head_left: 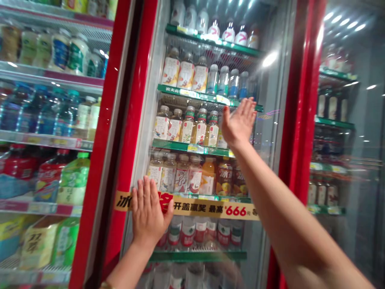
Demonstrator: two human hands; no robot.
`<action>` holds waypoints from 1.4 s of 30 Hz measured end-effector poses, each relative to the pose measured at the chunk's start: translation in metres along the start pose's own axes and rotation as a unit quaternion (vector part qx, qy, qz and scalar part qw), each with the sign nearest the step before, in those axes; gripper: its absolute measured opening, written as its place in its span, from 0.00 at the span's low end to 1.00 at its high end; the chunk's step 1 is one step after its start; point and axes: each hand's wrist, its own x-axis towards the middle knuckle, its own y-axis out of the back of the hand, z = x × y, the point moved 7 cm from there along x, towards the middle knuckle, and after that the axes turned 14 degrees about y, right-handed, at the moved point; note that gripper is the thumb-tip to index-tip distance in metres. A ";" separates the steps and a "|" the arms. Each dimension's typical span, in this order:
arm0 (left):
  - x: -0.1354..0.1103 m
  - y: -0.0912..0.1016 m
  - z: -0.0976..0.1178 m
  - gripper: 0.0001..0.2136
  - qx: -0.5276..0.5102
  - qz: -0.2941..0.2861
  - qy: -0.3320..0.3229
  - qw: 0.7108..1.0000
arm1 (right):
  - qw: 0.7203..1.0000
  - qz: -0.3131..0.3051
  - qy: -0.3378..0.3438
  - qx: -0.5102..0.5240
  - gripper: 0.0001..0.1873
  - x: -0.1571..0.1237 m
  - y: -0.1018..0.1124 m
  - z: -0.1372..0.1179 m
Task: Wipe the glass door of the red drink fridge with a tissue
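A red-framed fridge door [138, 100] with a glass pane stands before me. My left hand [148, 212] lies flat, fingers pointing up, over the left end of a gold sticker strip [195, 206] on the glass. Higher and to the right, my right hand [240, 122] is held out flat with its thumb apart, at the glass; whether the palm fully touches I cannot tell. Both hands hold nothing. Behind the pane, bottled drinks [188, 124] stand in rows on shelves with green edges [192, 146]. My right forearm hides part of the lower right shelves.
On the left, another fridge section holds large bottles [73, 176] and blue-capped water bottles [48, 110] on shelves. A further glass door [361, 160] with more bottles is at the right, partly blurred. A red post [303, 100] separates the two glass doors.
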 end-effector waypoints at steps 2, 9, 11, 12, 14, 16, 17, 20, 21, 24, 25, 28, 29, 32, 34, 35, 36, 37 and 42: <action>-0.001 -0.002 -0.003 0.45 -0.002 -0.006 0.002 1.000 | 0.990 0.020 0.131 0.048 0.47 -0.016 -0.013 -0.094; -0.003 -0.002 -0.004 0.45 -0.013 -0.017 0.024 0.999 | 0.862 -0.180 0.473 0.029 0.46 -0.140 -0.017 -0.098; -0.002 -0.002 -0.002 0.45 -0.011 -0.019 0.027 0.999 | 0.950 -0.124 0.288 0.007 0.47 -0.081 0.003 -0.017; -0.002 -0.002 -0.001 0.45 -0.009 -0.018 0.027 0.999 | 0.979 -0.091 0.180 -0.002 0.47 -0.049 0.010 0.012; -0.002 -0.002 -0.002 0.45 -0.005 -0.013 0.027 1.000 | 0.999 -0.044 0.017 -0.007 0.47 -0.001 0.014 0.023; -0.002 -0.003 -0.004 0.44 -0.005 -0.012 0.024 1.000 | 0.999 -0.036 -0.010 -0.010 0.46 0.015 0.004 -0.031; -0.003 -0.003 -0.005 0.45 -0.005 -0.014 0.021 1.000 | 0.998 -0.044 0.052 -0.010 0.45 0.011 -0.004 -0.076; -0.004 -0.004 -0.008 0.46 -0.003 -0.019 0.014 1.000 | 0.930 -0.066 0.360 0.009 0.44 -0.060 -0.024 -0.197; -0.003 -0.003 -0.008 0.46 -0.004 -0.017 0.014 1.000 | 0.896 -0.078 0.437 0.021 0.44 -0.091 -0.027 -0.210; -0.002 -0.001 -0.005 0.45 -0.009 -0.009 0.019 1.000 | 0.859 -0.101 0.499 0.046 0.45 -0.129 -0.023 -0.160; -0.001 0.000 -0.004 0.44 -0.009 -0.009 0.019 1.000 | 0.882 -0.098 0.459 0.044 0.45 -0.118 -0.019 -0.125; 0.000 0.000 0.000 0.44 -0.005 -0.006 0.013 1.000 | 0.973 -0.056 0.223 0.012 0.45 -0.054 -0.005 -0.034; 0.000 0.001 0.000 0.44 -0.004 -0.003 0.012 1.000 | 0.989 -0.038 0.145 0.006 0.45 -0.040 -0.003 -0.023; 0.001 0.001 -0.002 0.44 -0.007 0.001 0.010 1.000 | 0.992 -0.009 0.120 0.028 0.45 -0.043 -0.009 -0.072; 0.000 0.001 -0.004 0.43 -0.013 -0.002 0.003 1.000 | 0.948 -0.023 0.313 0.056 0.45 -0.082 -0.018 -0.140; 0.000 0.001 -0.004 0.43 -0.016 -0.002 -0.001 1.000 | 0.911 -0.045 0.406 0.062 0.44 -0.108 -0.022 -0.162; 0.000 0.001 -0.004 0.43 -0.017 -0.002 -0.003 1.000 | 0.877 -0.064 0.472 0.062 0.44 -0.131 -0.023 -0.171; 0.000 0.002 -0.004 0.43 -0.017 -0.001 -0.004 1.000 | 0.856 -0.083 0.507 0.057 0.45 -0.146 -0.023 -0.166; 0.001 0.003 0.000 0.44 -0.003 0.005 -0.001 1.000 | 0.953 -0.077 0.292 0.014 0.46 -0.090 -0.010 -0.063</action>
